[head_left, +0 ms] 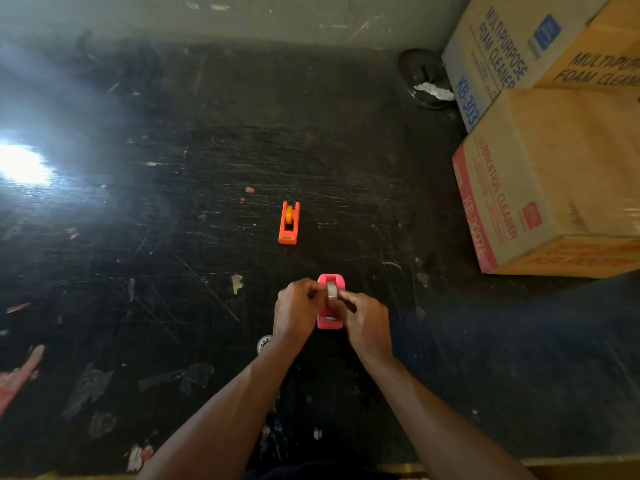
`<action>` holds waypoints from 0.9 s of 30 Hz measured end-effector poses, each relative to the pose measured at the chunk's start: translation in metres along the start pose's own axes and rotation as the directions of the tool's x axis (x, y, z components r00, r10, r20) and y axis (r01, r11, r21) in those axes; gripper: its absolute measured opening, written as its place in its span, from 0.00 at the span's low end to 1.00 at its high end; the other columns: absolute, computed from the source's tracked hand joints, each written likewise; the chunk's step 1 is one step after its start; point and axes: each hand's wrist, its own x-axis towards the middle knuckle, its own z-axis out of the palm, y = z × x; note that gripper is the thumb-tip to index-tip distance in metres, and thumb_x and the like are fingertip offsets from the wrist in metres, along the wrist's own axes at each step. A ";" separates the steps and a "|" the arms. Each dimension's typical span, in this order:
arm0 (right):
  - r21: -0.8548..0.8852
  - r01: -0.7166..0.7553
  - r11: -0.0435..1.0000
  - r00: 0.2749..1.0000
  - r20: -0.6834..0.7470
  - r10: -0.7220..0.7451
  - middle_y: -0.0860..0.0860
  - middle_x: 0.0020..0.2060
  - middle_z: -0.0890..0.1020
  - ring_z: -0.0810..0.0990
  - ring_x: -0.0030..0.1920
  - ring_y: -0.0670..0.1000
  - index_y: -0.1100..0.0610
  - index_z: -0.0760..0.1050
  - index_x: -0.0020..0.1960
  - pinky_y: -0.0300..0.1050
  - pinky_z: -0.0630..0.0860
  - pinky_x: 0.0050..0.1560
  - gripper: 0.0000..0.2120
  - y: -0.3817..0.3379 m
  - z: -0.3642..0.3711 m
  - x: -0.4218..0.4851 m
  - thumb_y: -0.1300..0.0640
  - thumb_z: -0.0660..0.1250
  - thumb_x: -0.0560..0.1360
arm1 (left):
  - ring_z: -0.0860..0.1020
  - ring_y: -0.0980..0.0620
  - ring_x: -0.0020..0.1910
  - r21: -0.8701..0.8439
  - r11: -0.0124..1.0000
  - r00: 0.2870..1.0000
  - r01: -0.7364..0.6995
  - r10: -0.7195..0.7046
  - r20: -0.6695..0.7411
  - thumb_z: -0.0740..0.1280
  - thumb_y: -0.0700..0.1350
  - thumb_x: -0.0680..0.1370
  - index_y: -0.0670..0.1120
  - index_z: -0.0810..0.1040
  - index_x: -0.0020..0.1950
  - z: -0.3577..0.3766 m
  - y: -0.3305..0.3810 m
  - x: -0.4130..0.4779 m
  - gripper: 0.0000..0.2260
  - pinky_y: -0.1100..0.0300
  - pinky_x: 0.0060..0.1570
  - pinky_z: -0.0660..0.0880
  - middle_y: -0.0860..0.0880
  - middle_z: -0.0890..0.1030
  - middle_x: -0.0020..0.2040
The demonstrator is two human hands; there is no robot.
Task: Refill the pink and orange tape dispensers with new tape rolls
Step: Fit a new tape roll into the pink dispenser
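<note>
The pink tape dispenser (330,321) stands on the dark scratched table near the front, partly covered by both hands. A clear tape roll (332,291) sits upright in or just above its cradle; I cannot tell which. My left hand (297,309) pinches the roll from the left, and my right hand (365,323) pinches it from the right. Farther back, the orange tape dispenser (289,222) rests alone with a yellow-orange roll in it. A small white ring, probably an empty tape core (264,343), peeks out from under my left wrist.
Cardboard boxes (554,174) are stacked at the right, reaching over the table. A dark round lid with crumpled paper (424,79) lies at the back right beside them. A wall runs along the far edge. Bright glare (20,164) covers the left side.
</note>
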 end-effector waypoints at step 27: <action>0.132 -0.106 0.986 0.991 -0.069 0.115 0.39 0.40 0.83 0.82 0.42 0.35 0.52 0.84 0.50 0.33 0.77 0.50 0.03 -0.009 -0.001 0.021 0.56 0.75 0.76 | 0.83 0.57 0.47 -0.147 0.986 0.997 -0.073 0.071 -0.017 0.73 0.39 0.78 0.55 0.80 0.54 0.002 -0.011 0.002 0.11 0.57 0.49 0.83 0.53 0.82 0.47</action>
